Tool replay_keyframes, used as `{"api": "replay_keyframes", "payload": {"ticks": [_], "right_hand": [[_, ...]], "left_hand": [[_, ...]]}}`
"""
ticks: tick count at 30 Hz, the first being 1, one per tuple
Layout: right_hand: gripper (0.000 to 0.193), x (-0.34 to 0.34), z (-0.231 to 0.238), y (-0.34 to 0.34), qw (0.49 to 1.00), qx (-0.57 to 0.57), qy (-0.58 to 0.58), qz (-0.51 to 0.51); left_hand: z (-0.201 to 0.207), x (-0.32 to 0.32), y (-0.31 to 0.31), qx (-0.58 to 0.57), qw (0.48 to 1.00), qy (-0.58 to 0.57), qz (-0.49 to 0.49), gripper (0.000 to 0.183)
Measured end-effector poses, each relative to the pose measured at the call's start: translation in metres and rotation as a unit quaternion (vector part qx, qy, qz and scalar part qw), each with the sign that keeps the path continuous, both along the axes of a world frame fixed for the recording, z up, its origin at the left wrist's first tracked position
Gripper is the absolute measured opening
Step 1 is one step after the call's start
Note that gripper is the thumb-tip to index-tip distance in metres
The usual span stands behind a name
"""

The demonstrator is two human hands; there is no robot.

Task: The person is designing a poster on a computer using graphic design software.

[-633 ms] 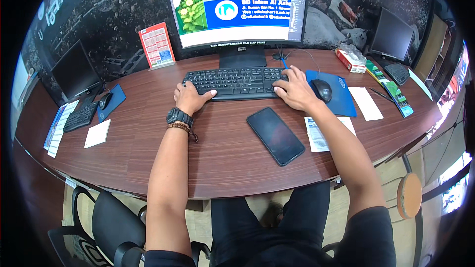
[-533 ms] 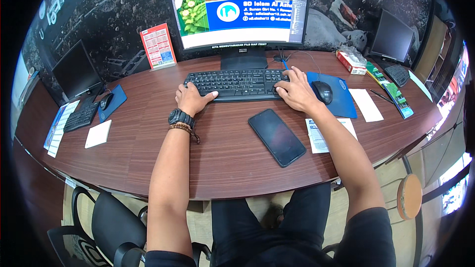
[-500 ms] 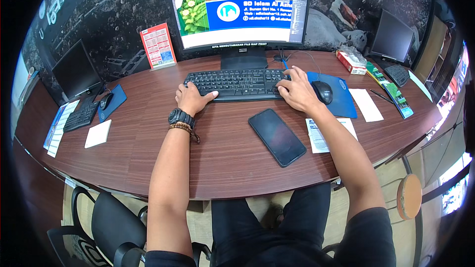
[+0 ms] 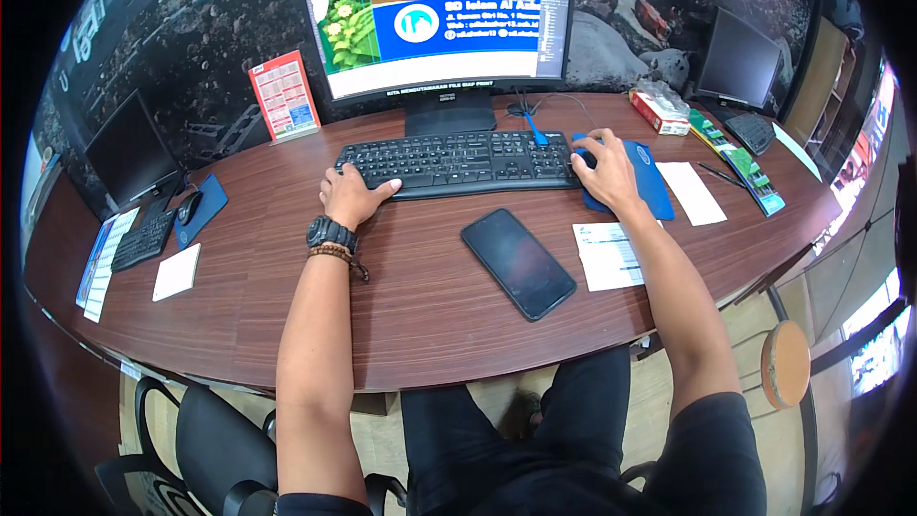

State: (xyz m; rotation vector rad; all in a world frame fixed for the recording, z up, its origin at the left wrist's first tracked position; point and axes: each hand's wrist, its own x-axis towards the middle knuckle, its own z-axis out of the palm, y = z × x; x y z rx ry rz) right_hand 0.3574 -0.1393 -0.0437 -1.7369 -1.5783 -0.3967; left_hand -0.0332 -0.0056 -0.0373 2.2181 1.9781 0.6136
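My left hand [image 4: 351, 199] rests at the left end of a black keyboard [image 4: 449, 168], its fingers on the keys and the thumb stretched out along the front edge. My right hand [image 4: 613, 172] is closed over a black computer mouse [image 4: 588, 160] on a blue mouse pad [image 4: 655, 182]. Palm and fingers hide most of the mouse. Behind the keyboard, a wide monitor [image 4: 439, 29] shows a design with green leaves and a blue banner. A dark smartphone [image 4: 519, 264] lies screen up in front of the keyboard, nearest to my right forearm.
A printed sheet [image 4: 608, 256] lies partly under my right forearm, with a white paper [image 4: 692, 193] and a pen [image 4: 720, 175] farther right. A red-and-white box [image 4: 660, 114] stands at the back. On the left are a second monitor [image 4: 134, 148], keyboard [image 4: 145, 239] and notepad [image 4: 177, 272].
My right hand has left the keyboard's right end and moved right onto the mouse. My left hand stays on the keyboard. The whole view has shifted slightly.
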Motion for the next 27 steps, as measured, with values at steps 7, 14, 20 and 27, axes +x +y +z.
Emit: {"api": "replay_keyframes", "payload": {"ticks": [7, 14, 20, 27], "right_hand": [[0.033, 0.021, -0.014, -0.002, 0.995, -0.023, 0.084, -0.043], [0.039, 0.027, -0.013, -0.002, 0.992, -0.067, 0.09, -0.053], [0.05, 0.029, -0.008, -0.001, 0.99, -0.093, 0.078, -0.072], [0.065, 0.032, 0.006, 0.0, 0.976, -0.181, 0.066, -0.097]], "left_hand": [[-0.002, 0.001, 0.004, 0.006, 1.0, 0.006, -0.011, 0.101], [0.001, 0.009, 0.001, 0.063, 0.996, 0.033, -0.047, 0.088], [0.002, 0.011, 0.006, 0.039, 0.998, 0.048, -0.004, 0.088], [0.001, 0.015, 0.006, 0.012, 0.999, 0.042, -0.003, 0.082]]}}
